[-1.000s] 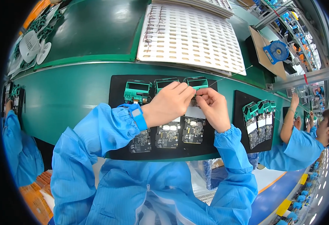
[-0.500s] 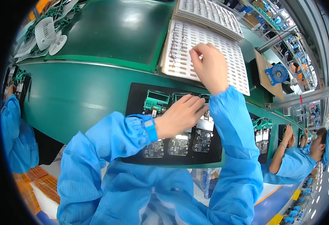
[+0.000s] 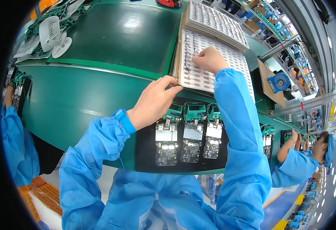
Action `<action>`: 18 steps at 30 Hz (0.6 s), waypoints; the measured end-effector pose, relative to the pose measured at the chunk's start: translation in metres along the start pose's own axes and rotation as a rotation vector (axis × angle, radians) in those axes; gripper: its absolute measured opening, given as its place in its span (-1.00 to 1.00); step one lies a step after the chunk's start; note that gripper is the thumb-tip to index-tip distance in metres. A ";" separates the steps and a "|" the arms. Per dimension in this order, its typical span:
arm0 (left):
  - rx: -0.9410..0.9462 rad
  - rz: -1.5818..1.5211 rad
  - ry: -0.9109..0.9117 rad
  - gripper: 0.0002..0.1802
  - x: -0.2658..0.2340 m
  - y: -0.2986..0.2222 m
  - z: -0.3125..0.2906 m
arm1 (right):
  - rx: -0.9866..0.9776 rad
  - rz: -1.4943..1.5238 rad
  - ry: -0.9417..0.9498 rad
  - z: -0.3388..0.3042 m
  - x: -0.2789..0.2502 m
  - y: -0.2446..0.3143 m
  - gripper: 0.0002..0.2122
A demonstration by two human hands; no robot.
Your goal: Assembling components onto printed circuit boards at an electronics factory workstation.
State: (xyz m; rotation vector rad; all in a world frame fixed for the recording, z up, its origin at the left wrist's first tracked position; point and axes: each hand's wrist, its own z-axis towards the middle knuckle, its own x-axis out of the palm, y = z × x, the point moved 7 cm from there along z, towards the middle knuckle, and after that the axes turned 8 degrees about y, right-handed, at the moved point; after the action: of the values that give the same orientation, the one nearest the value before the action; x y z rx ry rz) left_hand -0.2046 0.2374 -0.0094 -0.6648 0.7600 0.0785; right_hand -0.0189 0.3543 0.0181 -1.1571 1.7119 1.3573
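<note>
My left hand is at the near left corner of a white slotted tray, thumb and forefinger closed about its edge. Over this tray my right hand pinches beside a row of small parts with thin dark leads; what its fingertips hold is too small to make out. Below the hands, on a black mat, lie three circuit boards, each with a green frame at its far end. My right sleeve passes close by the rightmost board.
More filled trays are stacked behind. White plastic pieces and green frames lie at far left. A blue fan stands on the right. Co-workers in blue sit on both sides; a metal rail runs along the right.
My left hand has moved from above the boards up to the tray's corner, uncovering the boards. The right hand has lowered toward the leaded parts. The whole view has shifted slightly.
</note>
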 end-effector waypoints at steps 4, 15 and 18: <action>-0.030 0.043 0.017 -0.67 0.001 -0.002 0.000 | 0.010 0.489 -0.105 -0.005 0.010 -0.020 -0.71; -0.364 -1.003 -0.051 -0.72 0.013 -0.016 0.021 | -0.180 1.058 0.317 -0.151 0.033 0.007 -0.94; -0.402 -1.049 0.067 -0.78 0.029 -0.031 0.019 | -0.175 1.146 0.345 -0.173 0.049 -0.012 -0.93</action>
State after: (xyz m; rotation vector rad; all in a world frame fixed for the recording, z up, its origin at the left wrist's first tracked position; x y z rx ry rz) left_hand -0.1629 0.2187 -0.0021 -1.3841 0.3809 -0.7695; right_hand -0.0221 0.1737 0.0126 -0.4262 2.7432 2.0417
